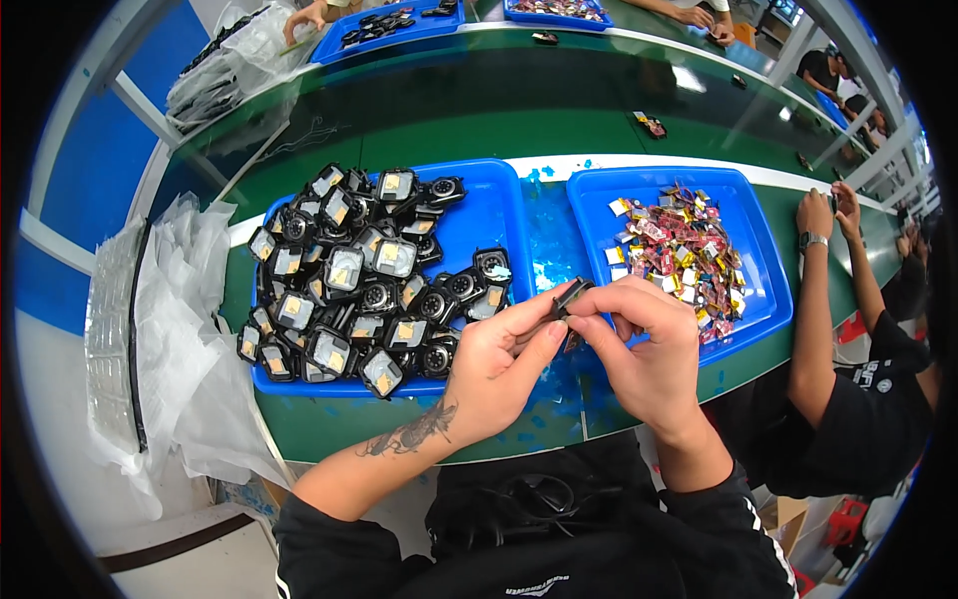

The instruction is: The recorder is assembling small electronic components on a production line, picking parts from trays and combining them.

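A black smartwatch case (572,295) is held nearly edge-on between my two hands, over the gap between two blue trays. My left hand (504,369) grips it from the left, thumb and fingers closed. My right hand (644,344) pinches its other side with thumb and forefinger. Something small and reddish shows just under the case; I cannot make out what it is. Left of my hands, a blue tray (511,205) bears a heap of black watch cases (344,268). On the right, another blue tray (766,290) holds a pile of small red circuit boards (679,245) with silver and yellow pieces.
Beyond the trays runs a dark green conveyor belt (449,115) carrying a few small parts. Translucent plastic sheets (185,349) hang by the table's left edge. A co-worker's hands (828,215) are close to the right tray. Further workers and blue trays (389,25) line the far side.
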`<state>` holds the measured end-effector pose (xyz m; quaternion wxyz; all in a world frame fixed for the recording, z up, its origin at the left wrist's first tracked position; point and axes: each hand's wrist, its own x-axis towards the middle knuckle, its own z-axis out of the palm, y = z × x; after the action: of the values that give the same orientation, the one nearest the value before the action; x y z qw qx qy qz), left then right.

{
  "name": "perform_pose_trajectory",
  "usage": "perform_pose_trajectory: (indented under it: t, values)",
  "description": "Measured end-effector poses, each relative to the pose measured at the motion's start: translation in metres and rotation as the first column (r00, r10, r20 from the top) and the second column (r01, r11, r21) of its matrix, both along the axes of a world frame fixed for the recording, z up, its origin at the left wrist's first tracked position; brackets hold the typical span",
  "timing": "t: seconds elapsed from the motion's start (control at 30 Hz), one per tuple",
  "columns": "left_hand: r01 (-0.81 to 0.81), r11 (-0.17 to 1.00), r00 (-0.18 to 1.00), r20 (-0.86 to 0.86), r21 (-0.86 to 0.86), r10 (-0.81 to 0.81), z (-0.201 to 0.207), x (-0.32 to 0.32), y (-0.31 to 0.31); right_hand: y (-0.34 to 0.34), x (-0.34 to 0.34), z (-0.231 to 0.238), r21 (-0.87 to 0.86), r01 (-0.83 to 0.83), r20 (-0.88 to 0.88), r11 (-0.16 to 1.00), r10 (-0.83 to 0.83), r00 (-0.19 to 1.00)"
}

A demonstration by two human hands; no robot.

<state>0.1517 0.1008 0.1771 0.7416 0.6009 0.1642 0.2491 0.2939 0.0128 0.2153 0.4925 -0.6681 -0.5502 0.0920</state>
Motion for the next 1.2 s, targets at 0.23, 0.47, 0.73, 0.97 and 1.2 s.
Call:
perform_pose_trajectory:
  t: [0.23, 0.47, 0.73, 0.97, 1.2]
  values:
    - [-0.017, 0.998, 1.0, -0.022, 0.057, 0.018, 0.004, 0.002, -0.005, -0.002, 0.002, 0.002, 0.054, 0.017, 0.123, 0.998, -0.024, 0.992]
    - [-0.019, 0.99, 0.999, -0.046, 0.141, 0.026, 0.004, -0.002, -0.008, -0.004, 0.005, 0.004, 0.159, 0.043, 0.116, 0.986, -0.062, 0.991]
    - [-0.035, 0.998, 0.999, 0.021, 0.051, 0.034, 0.004, -0.001, -0.008, 0.003, 0.001, 0.0, 0.135, 0.021, 0.031, 0.991, -0.026, 0.999]
    - [-0.046, 0.993, 0.999, 0.012, 0.106, 0.045, 0.005, -0.002, -0.007, 0.006, 0.007, 0.001, 0.103, -0.027, 0.048, 0.994, 0.022, 0.999]
    - [-0.087, 0.991, 0.988, 0.116, -0.106, 0.099, 0.004, 0.006, 0.001, -0.007, 0.011, -0.017, 0.098, -0.097, -0.644, 0.99, 0.137, 0.753]
